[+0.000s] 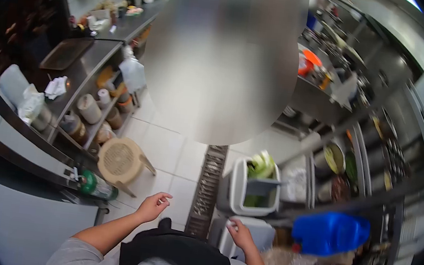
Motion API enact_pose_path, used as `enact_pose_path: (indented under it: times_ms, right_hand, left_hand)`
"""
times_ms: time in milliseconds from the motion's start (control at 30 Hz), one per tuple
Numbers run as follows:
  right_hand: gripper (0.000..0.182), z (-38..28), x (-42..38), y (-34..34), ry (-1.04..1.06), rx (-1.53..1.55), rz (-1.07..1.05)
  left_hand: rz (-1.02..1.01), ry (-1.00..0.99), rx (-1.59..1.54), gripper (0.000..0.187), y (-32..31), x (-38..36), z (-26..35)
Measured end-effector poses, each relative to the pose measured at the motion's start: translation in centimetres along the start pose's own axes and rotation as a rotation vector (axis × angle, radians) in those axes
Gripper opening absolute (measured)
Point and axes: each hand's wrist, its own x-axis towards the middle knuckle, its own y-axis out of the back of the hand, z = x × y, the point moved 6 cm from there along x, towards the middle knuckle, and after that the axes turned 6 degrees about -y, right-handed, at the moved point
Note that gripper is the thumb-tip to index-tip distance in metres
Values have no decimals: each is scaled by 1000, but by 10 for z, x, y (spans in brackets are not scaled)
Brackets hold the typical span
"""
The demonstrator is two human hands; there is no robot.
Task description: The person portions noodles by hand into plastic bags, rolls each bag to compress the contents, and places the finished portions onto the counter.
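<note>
Hanging empty, both hands (153,207) (240,234); no legible labels.

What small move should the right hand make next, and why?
Probably lower the right hand onto the lid of the grey plastic bin just below it: both hands look empty, the left hand hangs over bare floor, and that lid is nearest.

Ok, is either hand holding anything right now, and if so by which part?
It cannot be told for sure. The left hand hangs over the floor with fingers curled, nothing visible in it. The right hand may pinch something small and pale at its fingertips.
</note>
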Motion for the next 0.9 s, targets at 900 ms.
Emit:
enact_pose_path:
  times_ms: [900]
  right_hand:
    - [38, -456, 898, 105, 433, -315, -42]
  left_hand:
    - [210, 1077, 335, 62, 365, 358, -230]
